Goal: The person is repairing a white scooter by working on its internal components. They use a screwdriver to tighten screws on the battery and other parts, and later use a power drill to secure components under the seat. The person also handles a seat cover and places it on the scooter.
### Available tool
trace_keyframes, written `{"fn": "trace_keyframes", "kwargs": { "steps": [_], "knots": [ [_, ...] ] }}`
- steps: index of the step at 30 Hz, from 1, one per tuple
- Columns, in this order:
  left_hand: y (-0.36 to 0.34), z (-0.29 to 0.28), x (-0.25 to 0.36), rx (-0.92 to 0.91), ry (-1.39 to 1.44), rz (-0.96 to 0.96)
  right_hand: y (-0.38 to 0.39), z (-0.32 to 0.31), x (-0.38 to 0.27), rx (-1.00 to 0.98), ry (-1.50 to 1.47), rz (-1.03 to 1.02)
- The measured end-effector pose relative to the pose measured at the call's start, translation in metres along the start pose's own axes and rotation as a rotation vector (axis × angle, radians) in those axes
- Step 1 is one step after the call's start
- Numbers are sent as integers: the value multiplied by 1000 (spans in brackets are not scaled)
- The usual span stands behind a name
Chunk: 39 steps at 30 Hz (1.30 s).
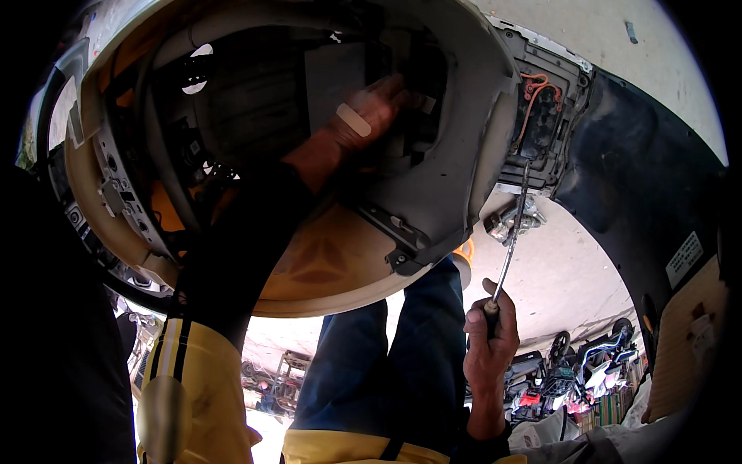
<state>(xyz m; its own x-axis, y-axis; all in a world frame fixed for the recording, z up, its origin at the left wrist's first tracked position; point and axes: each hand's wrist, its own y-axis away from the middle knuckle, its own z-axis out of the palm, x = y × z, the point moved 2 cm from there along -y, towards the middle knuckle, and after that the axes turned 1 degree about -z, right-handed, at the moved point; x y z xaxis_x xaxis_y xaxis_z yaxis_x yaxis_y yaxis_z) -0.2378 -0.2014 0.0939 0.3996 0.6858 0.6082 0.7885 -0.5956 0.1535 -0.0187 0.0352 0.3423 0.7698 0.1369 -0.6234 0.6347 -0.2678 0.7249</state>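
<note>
1. Two hands show: your left hand reaches inside the upper-centre vehicle shell; its grip is unclear.
2. Your right hand grips a long screwdriver, right of centre.
3. Probably feeling inside; next calls for steadiness.

Floor gap lying between pale shell and black panel; screwdriver crossing it; grey liner standing right of left hand.
</note>
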Motion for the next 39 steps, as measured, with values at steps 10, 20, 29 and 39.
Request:
{"fn": "trace_keyframes", "kwargs": {
  "steps": [10,20,29,39],
  "knots": [
    [-9,-26,16,-73,89,-309,2,-3,6,1,28,2],
    [0,6,0,54,32,-80,0,-3,10,8,20,27],
    [-4,-10,4,39,145,-240,-1,-4,13,0,9,26],
    [3,6,-10,67,280,-19,-3,-3,18,3,4,30]
  ]
}}
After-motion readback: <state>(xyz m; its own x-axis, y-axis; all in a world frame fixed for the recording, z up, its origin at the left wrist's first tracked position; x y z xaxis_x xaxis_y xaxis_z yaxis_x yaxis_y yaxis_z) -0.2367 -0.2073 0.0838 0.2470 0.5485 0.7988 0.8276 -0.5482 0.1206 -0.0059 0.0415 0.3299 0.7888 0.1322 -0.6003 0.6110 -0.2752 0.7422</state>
